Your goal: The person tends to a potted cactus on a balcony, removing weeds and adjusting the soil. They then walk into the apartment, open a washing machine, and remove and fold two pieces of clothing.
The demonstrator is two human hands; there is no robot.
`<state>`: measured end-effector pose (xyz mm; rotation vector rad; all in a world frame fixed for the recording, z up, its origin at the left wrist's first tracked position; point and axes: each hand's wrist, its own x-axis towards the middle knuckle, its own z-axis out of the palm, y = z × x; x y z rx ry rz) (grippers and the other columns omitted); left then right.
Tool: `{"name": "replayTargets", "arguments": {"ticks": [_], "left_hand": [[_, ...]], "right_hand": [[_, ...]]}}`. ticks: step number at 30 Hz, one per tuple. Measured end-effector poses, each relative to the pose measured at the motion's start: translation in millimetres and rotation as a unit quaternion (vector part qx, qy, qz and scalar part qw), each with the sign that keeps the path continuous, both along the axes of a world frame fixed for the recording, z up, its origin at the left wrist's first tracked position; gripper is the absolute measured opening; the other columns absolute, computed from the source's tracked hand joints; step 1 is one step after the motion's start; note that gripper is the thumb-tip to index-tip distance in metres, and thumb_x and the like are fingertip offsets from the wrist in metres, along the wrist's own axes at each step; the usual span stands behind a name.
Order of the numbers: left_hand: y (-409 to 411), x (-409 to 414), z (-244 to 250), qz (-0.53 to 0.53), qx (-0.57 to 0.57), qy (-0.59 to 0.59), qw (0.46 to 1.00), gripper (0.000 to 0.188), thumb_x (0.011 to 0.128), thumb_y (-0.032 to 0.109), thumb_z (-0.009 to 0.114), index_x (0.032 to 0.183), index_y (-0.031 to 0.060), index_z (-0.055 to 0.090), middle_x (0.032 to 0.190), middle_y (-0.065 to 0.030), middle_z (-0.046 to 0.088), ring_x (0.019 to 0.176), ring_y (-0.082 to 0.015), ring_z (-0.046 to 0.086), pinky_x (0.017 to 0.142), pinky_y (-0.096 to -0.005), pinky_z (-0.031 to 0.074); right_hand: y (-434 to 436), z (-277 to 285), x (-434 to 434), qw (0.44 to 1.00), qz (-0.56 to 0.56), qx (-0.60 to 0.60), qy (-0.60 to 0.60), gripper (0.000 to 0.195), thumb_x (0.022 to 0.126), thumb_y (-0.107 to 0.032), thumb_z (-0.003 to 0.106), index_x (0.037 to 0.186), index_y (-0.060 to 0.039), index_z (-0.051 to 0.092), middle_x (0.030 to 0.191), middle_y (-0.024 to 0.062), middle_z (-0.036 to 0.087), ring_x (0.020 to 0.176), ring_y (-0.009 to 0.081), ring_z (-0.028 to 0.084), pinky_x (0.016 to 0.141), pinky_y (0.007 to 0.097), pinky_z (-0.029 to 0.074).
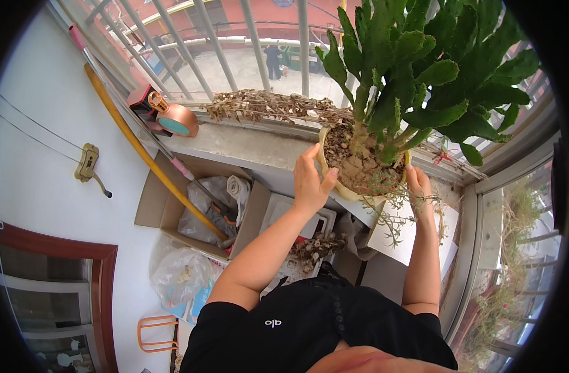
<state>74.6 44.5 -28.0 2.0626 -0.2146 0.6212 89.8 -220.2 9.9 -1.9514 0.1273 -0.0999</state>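
A pale yellow flowerpot (342, 192) filled with dry soil (359, 172) is at the windowsill. A large green cactus (405, 84) with flat, segmented stems rises from it, and a thin trailing plant (391, 210) hangs over its near rim. My left hand (312, 179) grips the pot's left side, with the thumb at the rim. On the right side my right hand (419, 189) holds the pot, partly behind the trailing stems. Dried brown plant stems (275, 106) lie along the sill to the left of the cactus.
A rose-gold round object (179, 119) stands on the sill (251, 142). Below are an open cardboard box (172, 200) with a yellow pole (139, 149), plastic bags (186, 270) and a white board (405, 233). Metal window bars (214, 44) stand beyond; a person (273, 60) is outside, far below.
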Motion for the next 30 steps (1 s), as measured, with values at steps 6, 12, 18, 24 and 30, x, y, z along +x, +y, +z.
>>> {"name": "replayTargets", "arguments": {"ticks": [6, 12, 18, 24, 30], "left_hand": [[-0.7, 0.6, -2.5, -0.002, -0.01, 0.002, 1.0, 0.066, 0.087, 0.045, 0.049, 0.127, -0.0042, 0.032, 0.123, -0.021, 0.042, 0.114, -0.0329, 0.041, 0.098, -0.0441, 0.029], [-0.9, 0.4, -0.6, 0.002, -0.005, -0.002, 1.0, 0.067, 0.086, 0.045, 0.051, 0.127, -0.005, 0.032, 0.122, -0.0215, 0.043, 0.114, -0.0334, 0.041, 0.098, -0.044, 0.029], [-1.2, 0.1, -1.3, 0.01, -0.009, -0.013, 1.0, 0.067, 0.086, 0.045, 0.051, 0.127, -0.0054, 0.033, 0.121, -0.0215, 0.044, 0.113, -0.0339, 0.043, 0.098, -0.0434, 0.03], [-4.6, -1.7, -1.3, 0.016, -0.01, -0.001, 1.0, 0.069, 0.088, 0.049, 0.046, 0.129, -0.0053, 0.033, 0.121, -0.0212, 0.043, 0.113, -0.0331, 0.042, 0.097, -0.0432, 0.03], [-5.2, -3.3, -1.6, 0.029, -0.007, -0.011, 1.0, 0.068, 0.089, 0.051, 0.043, 0.13, -0.0029, 0.033, 0.122, -0.0196, 0.043, 0.113, -0.0331, 0.042, 0.097, -0.0434, 0.03]], "right_hand": [[-3.2, -7.8, 3.6, 1.0, -0.007, -0.009, -0.007, 0.039, 0.093, -0.037, 0.048, 0.068, -0.0066, 0.047, 0.061, -0.006, 0.033, 0.057, 0.0064, 0.028, 0.05, 0.0251, 0.024], [-7.3, -13.5, 5.9, 1.0, -0.001, 0.005, 0.003, 0.039, 0.093, -0.036, 0.048, 0.069, -0.0062, 0.049, 0.06, -0.0063, 0.033, 0.056, 0.0059, 0.028, 0.05, 0.0244, 0.024], [0.9, -2.7, 0.3, 1.0, -0.003, 0.026, -0.012, 0.038, 0.093, -0.036, 0.049, 0.068, -0.0064, 0.049, 0.06, -0.0063, 0.034, 0.055, 0.0057, 0.029, 0.049, 0.0243, 0.024], [-7.5, -13.8, 5.3, 1.0, -0.015, -0.017, -0.001, 0.039, 0.093, -0.036, 0.048, 0.068, -0.006, 0.048, 0.06, -0.0049, 0.036, 0.057, 0.0067, 0.03, 0.05, 0.0248, 0.026], [3.0, -1.3, -2.1, 0.999, -0.004, -0.018, -0.027, 0.04, 0.093, -0.037, 0.048, 0.068, -0.0047, 0.047, 0.062, -0.0035, 0.037, 0.06, 0.0085, 0.032, 0.054, 0.0254, 0.03]]}}
